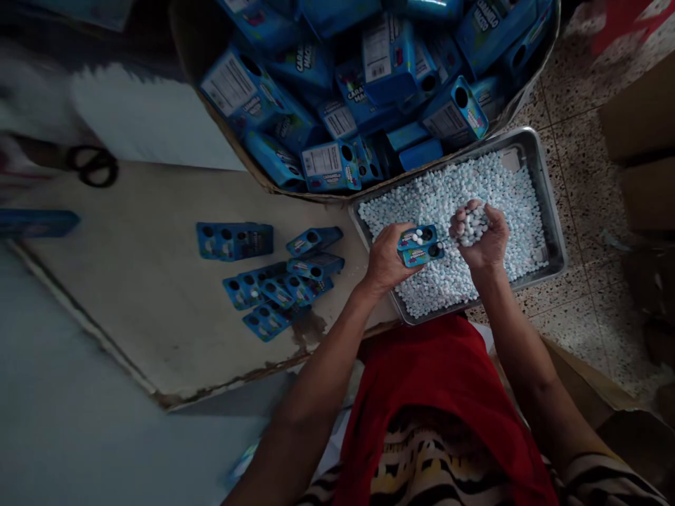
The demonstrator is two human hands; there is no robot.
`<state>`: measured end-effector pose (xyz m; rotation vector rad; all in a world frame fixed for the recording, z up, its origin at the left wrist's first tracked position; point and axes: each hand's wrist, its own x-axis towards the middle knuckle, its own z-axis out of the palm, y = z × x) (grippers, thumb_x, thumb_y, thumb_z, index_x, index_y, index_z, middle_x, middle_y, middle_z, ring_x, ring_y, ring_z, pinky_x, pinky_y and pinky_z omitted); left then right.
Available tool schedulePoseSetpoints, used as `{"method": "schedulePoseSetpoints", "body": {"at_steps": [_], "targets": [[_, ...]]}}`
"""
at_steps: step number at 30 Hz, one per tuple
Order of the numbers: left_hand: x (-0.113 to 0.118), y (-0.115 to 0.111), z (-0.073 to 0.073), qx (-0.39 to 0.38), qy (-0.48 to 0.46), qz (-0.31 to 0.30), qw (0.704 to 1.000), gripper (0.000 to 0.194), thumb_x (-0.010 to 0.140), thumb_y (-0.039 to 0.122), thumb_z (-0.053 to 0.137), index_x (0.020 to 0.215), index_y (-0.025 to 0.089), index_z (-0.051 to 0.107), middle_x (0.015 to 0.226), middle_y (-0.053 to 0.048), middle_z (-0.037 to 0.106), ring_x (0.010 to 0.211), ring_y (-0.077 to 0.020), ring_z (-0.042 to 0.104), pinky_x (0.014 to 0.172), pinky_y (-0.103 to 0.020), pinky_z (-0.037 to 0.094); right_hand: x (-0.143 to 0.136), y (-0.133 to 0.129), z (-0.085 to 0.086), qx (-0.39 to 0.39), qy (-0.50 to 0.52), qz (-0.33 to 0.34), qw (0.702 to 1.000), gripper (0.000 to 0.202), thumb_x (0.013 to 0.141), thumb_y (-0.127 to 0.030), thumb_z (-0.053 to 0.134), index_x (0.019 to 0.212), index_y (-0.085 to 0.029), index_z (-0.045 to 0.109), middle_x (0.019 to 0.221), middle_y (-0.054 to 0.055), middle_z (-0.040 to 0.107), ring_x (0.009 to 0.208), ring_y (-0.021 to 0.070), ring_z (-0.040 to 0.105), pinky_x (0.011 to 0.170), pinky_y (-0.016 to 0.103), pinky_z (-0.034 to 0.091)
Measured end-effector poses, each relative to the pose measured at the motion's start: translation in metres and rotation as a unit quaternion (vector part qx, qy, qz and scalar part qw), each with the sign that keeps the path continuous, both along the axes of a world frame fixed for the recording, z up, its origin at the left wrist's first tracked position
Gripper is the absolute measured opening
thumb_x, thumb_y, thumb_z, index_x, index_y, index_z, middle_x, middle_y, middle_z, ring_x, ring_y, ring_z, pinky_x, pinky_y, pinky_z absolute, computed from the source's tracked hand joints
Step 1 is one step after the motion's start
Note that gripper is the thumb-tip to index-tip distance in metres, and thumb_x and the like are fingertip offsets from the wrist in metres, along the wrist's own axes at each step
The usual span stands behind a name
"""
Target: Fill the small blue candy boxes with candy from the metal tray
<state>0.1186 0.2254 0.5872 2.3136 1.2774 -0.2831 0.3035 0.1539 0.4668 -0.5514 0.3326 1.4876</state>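
My left hand (pixel 387 258) is closed round two small blue boxes (pixel 420 256) held side by side over the left part of a metal tray (pixel 551 211). A few white candies lie on the ends of these boxes, near their round holes. The tray holds a thick layer of small white and pale blue candies (pixel 448 281). Just right of the boxes, my right hand (pixel 482 235) is turned palm up above the tray, its curled fingers cupping a heap of the candies. A gap separates my right hand from the boxes.
A large carton (pixel 253 169) full of blue boxes stands beyond the tray. Several blue boxes (pixel 235 241) sit on the pale table (pixel 131 281) at the left, near black scissor handles (pixel 93 166). Brown cartons (pixel 640 112) stand on the speckled floor at the right.
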Motion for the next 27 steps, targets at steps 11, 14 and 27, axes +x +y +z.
{"method": "schedulePoseSetpoints", "body": {"at_steps": [11, 14, 27], "targets": [[0.041, -0.006, 0.021, 0.058, 0.101, -0.050, 0.992, 0.066, 0.065, 0.019, 0.089, 0.125, 0.023, 0.064, 0.117, -0.008, 0.074, 0.109, -0.0346, 0.071, 0.096, -0.046, 0.058, -0.011, 0.018, 0.051, 0.034, -0.183, -0.059, 0.981, 0.047, 0.086, -0.071, 0.065, 0.074, -0.025, 0.063, 0.084, 0.006, 0.059, 0.093, 0.0239, 0.060, 0.097, 0.043, 0.052], [0.041, -0.005, 0.019, 0.059, 0.104, -0.033, 0.992, 0.066, 0.064, 0.019, 0.089, 0.125, 0.025, 0.064, 0.117, -0.008, 0.074, 0.111, -0.0356, 0.070, 0.096, -0.046, 0.058, -0.015, 0.014, 0.052, 0.037, -0.170, -0.059, 0.983, 0.050, 0.094, -0.072, 0.059, 0.078, -0.026, 0.065, 0.080, 0.004, 0.057, 0.086, 0.0221, 0.059, 0.093, 0.041, 0.052], [0.013, -0.010, -0.005, 0.070, -0.040, 0.053, 0.995, 0.076, 0.069, 0.041, 0.099, 0.132, 0.026, 0.060, 0.123, -0.005, 0.076, 0.109, -0.0268, 0.076, 0.094, -0.039, 0.062, 0.011, -0.046, -0.009, -0.185, -0.276, 0.035, 0.943, 0.038, 0.074, -0.059, 0.089, 0.083, -0.024, 0.078, 0.093, 0.005, 0.072, 0.096, 0.0251, 0.068, 0.108, 0.051, 0.055]]}}
